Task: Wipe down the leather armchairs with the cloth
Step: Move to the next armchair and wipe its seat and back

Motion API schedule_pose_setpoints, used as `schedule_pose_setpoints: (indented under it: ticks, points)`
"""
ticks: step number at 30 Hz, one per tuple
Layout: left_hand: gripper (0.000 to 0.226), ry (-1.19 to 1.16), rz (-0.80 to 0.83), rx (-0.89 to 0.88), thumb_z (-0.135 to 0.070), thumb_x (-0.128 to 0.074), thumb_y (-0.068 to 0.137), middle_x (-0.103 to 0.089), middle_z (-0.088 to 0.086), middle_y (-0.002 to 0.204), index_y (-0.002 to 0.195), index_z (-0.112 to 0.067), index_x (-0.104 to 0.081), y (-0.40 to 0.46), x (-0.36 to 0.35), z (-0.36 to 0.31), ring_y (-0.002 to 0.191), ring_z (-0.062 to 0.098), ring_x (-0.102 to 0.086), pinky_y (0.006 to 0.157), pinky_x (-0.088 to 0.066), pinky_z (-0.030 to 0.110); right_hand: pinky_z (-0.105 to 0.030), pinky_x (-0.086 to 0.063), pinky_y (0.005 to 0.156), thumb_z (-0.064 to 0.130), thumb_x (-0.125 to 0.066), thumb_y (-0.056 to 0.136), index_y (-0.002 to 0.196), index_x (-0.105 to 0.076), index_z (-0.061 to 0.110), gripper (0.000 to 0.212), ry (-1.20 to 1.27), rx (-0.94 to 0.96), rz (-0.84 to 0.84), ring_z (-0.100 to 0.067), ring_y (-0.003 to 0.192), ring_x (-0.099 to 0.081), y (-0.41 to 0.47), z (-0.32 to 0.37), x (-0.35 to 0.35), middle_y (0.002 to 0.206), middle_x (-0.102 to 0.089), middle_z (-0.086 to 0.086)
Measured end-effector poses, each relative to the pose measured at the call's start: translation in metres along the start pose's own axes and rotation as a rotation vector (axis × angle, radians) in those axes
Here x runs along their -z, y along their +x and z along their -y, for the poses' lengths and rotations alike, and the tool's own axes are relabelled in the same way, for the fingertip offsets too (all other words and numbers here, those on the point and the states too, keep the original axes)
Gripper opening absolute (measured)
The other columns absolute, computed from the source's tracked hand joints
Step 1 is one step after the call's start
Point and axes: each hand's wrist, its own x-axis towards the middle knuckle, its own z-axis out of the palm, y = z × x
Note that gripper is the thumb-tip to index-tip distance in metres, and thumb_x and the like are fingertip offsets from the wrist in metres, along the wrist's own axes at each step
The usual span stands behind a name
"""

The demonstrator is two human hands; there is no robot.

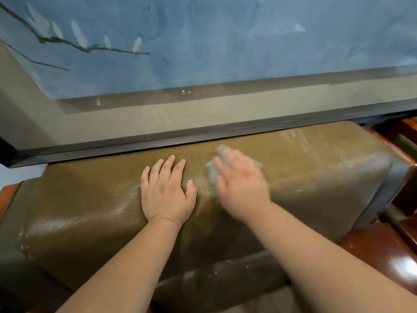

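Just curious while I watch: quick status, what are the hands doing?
Left hand flat on the armchair back. Right hand presses the grey cloth on the leather. Nothing in the way.

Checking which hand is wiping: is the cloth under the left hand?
No, the grey cloth is under the right hand, while the left hand lies flat and bare on the armchair backrest.
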Motion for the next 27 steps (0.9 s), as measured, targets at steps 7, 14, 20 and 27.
schedule_pose_setpoints:
  ticks: [7, 14, 20, 27]
  points:
    - [0.063, 0.019, -0.009, -0.006, -0.051, -0.043, 0.09, -0.056, 0.002, 0.155, 0.144, -0.025, -0.063, -0.001, -0.003, 0.002, 0.145, 0.027, -0.045, 0.126, -0.023, 0.051, -0.043, -0.017, 0.129, 0.044, -0.02, 0.103, 0.162, -0.033, 0.02, 0.065, -0.035, -0.341, 0.116, -0.029, 0.157, -0.022, 0.045, -0.082, 0.021, 0.173, -0.02, -0.005]
    - [0.065, 0.017, -0.004, -0.011, -0.049, -0.044, 0.088, -0.057, 0.004, 0.153, 0.142, -0.022, -0.065, 0.0, -0.002, 0.002, 0.143, 0.029, -0.048, 0.125, -0.025, 0.053, -0.044, -0.002, 0.13, 0.053, -0.023, 0.107, 0.165, -0.022, 0.024, 0.065, 0.062, 0.0, 0.205, -0.028, 0.16, -0.004, 0.044, 0.03, 0.007, 0.174, -0.007, -0.012]
    - [0.064, 0.013, -0.02, -0.005, -0.049, -0.043, 0.088, -0.058, 0.005, 0.152, 0.141, -0.021, -0.065, 0.0, -0.004, 0.001, 0.143, 0.029, -0.048, 0.125, -0.024, 0.053, -0.046, -0.024, 0.125, 0.046, -0.013, 0.099, 0.157, -0.041, 0.016, 0.071, -0.114, -0.314, 0.064, -0.032, 0.151, -0.032, 0.04, -0.102, 0.019, 0.17, -0.027, -0.007]
    - [0.063, 0.006, -0.028, -0.013, -0.048, -0.046, 0.087, -0.058, 0.005, 0.151, 0.14, -0.021, -0.066, -0.002, -0.002, 0.001, 0.142, 0.03, -0.048, 0.125, -0.025, 0.053, -0.047, -0.018, 0.128, 0.049, -0.012, 0.098, 0.159, -0.039, 0.023, 0.072, 0.011, 0.155, 0.128, -0.032, 0.156, -0.025, 0.027, 0.015, -0.002, 0.17, -0.027, -0.01]
